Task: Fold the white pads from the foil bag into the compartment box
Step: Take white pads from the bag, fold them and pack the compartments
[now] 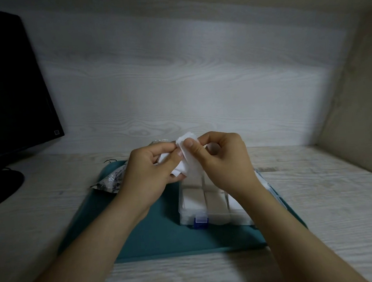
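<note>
While both hands meet in the air over the far end of the compartment box [222, 219], the white pad [190, 162] hangs between them, clear of the box and partly folded. Left hand [152, 172] first: thumb and fingers are curled and pinching the pad's left edge, with more white material bunched down in the palm. Right hand [222, 160] now: thumb flat against the pad's front face, fingers curled behind it, so that's a firm pinch from this side too. The pad's top corner pokes up at twelve o'clock, just above the two thumbs, and its lower end trails down toward the box.

Down on the teal mat [165, 231], the clear box sits at about three o'clock from the mat's middle, its blue latch [200, 222] facing six o'clock. Folded pads [193, 201] lie flat in the near compartments; the far compartments are hidden behind the hands. Over at ten o'clock on the mat, the foil bag [112, 182] lies crumpled, half tucked behind the left wrist. The mat rests on a pale wood-grain table [320, 219], and a dark monitor [9, 88] stands at ten o'clock in the view.
</note>
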`<move>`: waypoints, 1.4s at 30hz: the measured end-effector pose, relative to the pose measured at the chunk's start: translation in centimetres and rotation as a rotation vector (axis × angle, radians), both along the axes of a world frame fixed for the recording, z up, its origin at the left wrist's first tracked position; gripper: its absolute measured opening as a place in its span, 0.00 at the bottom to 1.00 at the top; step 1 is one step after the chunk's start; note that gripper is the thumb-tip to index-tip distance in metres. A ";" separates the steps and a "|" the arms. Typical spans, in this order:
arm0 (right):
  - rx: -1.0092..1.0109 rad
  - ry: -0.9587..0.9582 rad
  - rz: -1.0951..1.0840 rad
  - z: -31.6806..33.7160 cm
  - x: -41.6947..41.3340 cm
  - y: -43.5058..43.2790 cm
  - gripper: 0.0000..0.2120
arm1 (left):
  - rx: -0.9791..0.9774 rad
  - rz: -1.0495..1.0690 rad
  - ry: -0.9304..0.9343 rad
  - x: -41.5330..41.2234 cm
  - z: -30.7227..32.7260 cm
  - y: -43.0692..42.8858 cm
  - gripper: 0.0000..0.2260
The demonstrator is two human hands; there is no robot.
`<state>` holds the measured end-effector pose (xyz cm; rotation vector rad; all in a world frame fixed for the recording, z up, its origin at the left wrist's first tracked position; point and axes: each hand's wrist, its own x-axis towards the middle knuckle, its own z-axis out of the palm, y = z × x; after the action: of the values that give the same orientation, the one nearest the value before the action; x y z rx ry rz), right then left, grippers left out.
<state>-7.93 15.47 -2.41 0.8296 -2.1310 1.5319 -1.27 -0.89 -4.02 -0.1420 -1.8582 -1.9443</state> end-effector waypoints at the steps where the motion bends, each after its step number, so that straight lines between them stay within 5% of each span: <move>1: -0.004 -0.005 0.022 0.0 0.0 0.0 0.13 | 0.003 -0.003 -0.002 0.0 0.0 0.0 0.07; 21: -0.010 -0.023 0.042 0.0 0.3 -0.1 0.13 | -0.029 -0.027 -0.056 0.5 0.9 0.0 0.07; 28: -0.002 -0.102 0.097 0.4 1.2 -0.3 0.11 | -0.060 0.112 0.001 0.8 1.1 0.2 0.08; 34: -0.318 -0.391 0.167 1.6 1.6 0.0 0.06 | -0.048 0.287 -0.006 0.5 0.9 -0.1 0.09; 42: -0.394 -0.411 0.370 1.9 1.7 0.3 0.08 | -0.192 0.404 0.010 0.3 0.6 -0.7 0.07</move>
<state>-6.19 15.77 -0.52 0.8522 -1.8876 2.3956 -0.98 -1.57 -3.41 0.1553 -1.8910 -1.4908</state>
